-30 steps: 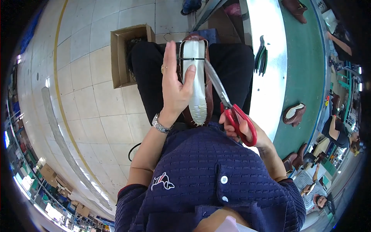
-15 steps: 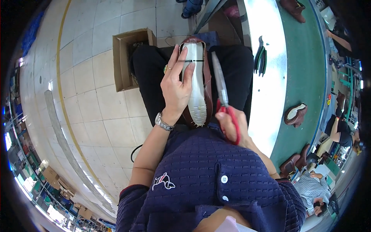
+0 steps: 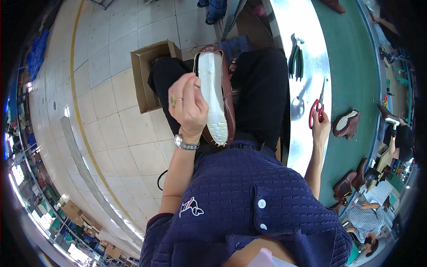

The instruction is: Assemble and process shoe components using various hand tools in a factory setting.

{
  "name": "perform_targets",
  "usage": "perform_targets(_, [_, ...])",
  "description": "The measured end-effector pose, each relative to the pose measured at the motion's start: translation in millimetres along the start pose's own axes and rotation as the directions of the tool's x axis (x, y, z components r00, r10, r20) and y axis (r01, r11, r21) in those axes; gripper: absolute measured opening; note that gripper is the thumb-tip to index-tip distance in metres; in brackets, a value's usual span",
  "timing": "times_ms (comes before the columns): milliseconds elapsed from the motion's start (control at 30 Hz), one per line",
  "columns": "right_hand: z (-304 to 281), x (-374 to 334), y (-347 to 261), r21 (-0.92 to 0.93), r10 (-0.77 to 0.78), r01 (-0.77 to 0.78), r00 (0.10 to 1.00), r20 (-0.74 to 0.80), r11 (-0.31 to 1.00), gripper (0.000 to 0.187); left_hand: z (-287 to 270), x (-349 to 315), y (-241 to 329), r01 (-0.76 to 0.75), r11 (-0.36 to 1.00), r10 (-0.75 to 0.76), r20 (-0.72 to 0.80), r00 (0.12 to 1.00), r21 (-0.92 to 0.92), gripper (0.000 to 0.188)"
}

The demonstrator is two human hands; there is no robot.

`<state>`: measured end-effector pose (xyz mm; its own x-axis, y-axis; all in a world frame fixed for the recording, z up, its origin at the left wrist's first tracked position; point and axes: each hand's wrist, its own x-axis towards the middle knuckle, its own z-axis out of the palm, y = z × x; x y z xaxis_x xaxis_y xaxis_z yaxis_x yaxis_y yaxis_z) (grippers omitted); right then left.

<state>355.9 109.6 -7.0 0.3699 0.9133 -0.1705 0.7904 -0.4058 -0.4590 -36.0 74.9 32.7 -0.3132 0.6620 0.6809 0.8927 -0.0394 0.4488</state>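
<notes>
A brown leather shoe upper (image 3: 227,95) lies sole side up across my lap, its white insole board (image 3: 211,84) facing me and small points showing along the heel edge. My left hand (image 3: 189,104) is beside the board's left edge, with fingers curled and pinched together; whatever is between the fingertips is too small to name. Out to the right, my right hand (image 3: 321,127) grips red-handled scissors (image 3: 315,113) over the shiny metal strip (image 3: 307,147), blades pointing away from me.
Pliers with dark green handles (image 3: 296,60) lie on the metal strip. More brown shoes (image 3: 347,123) stand on the green belt (image 3: 327,171) at the right. An open cardboard box (image 3: 141,84) sits left of my knee. Other people are at the far right.
My right hand has carried the scissors from beside the shoe rightward to the metal strip. The left hand has lifted off the sole and closed. A dark band across the sole no longer shows.
</notes>
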Motion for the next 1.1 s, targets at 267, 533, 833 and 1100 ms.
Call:
perform_targets(267, [12,5,57,-0.244,-0.122,0.085,0.983,-0.138,0.966,0.046,-61,82,-1,0.071,0.993,-0.105,-0.445,0.889,-0.092,0.026])
perform_targets(533, [24,28,-41,-0.020,-0.236,0.235,0.967,-0.097,0.972,0.040,-47,-7,-163,0.126,0.836,-0.277,0.213,0.937,0.534,0.048])
perform_targets(833, [87,96,-92,-0.080,-0.408,0.400,0.900,-0.152,0.913,0.053,-47,-21,14,0.263,0.953,-0.298,0.621,0.725,0.151,0.041])
perform_targets(1100, [112,116,-120,-0.245,-0.344,0.317,0.936,-0.074,0.916,0.062,-45,-41,21,0.346,0.938,-0.249,0.635,0.731,-0.031,0.021])
